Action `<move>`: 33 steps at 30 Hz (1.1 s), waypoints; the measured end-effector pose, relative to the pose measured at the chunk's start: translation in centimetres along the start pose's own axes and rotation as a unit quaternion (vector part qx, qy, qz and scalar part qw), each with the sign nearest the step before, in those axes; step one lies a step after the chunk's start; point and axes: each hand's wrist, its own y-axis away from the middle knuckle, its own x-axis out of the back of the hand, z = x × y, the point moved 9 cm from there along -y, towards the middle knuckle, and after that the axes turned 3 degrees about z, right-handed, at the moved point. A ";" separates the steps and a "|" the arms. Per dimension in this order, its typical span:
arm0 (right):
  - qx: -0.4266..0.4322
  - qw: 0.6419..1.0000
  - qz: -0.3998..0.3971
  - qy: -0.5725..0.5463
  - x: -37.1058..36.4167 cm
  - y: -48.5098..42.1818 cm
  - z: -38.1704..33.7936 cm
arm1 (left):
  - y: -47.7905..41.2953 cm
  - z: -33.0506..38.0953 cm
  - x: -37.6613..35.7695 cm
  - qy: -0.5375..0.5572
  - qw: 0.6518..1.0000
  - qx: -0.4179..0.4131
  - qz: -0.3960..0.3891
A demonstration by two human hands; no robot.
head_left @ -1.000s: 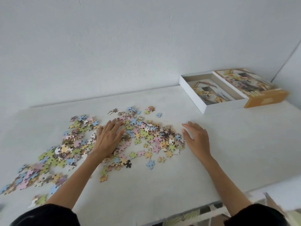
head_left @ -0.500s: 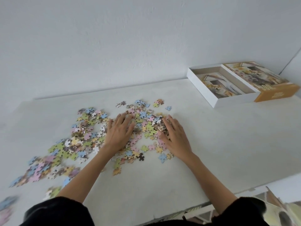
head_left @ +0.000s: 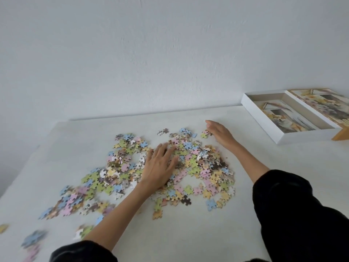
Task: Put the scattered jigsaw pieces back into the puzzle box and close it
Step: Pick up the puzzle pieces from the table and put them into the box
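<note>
**Pieces still on the table, box waiting at upper right**

The jigsaw pieces [head_left: 170, 167] lie loose across the middle and lower left of the frame on the white table [head_left: 264, 186], in a long band running from the lower left edge up toward the centre. None can be seen in the box [head_left: 279, 118], which sits open at the upper right against the wall, well apart from the pile, with a printed picture sheet lying flat inside. Its lid [head_left: 324, 104] lies just beside it, further right, picture side up.

The left hand [head_left: 160, 167] rests flat on the middle of the pile, fingers spread and holding nothing. The right hand [head_left: 221, 133] is at the pile's upper right edge, fingers loosely open, fingertips touching a few outlying pieces, gripping nothing.

The box lies up and to the right of both hands, so the right hand is the nearer one for carrying handfuls across.

No writing on the box or lid is legible.
</note>
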 end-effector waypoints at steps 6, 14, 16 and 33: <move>0.083 0.986 -0.064 0.127 -3.0 0.8 -1.4 | 0.0 0.0 -0.2 -0.005 1.000 0.003 -0.011; 0.120 0.985 -0.079 0.094 -4.4 3.7 -3.6 | -0.1 0.0 -0.3 -0.011 1.000 0.002 -0.008; 0.155 0.982 -0.025 0.109 -3.7 4.1 -4.8 | -0.1 0.1 -0.2 -0.013 1.000 0.001 -0.003; 0.202 0.956 -0.033 0.210 -7.7 4.9 -6.9 | 11.5 -13.3 15.9 0.087 0.940 0.176 0.279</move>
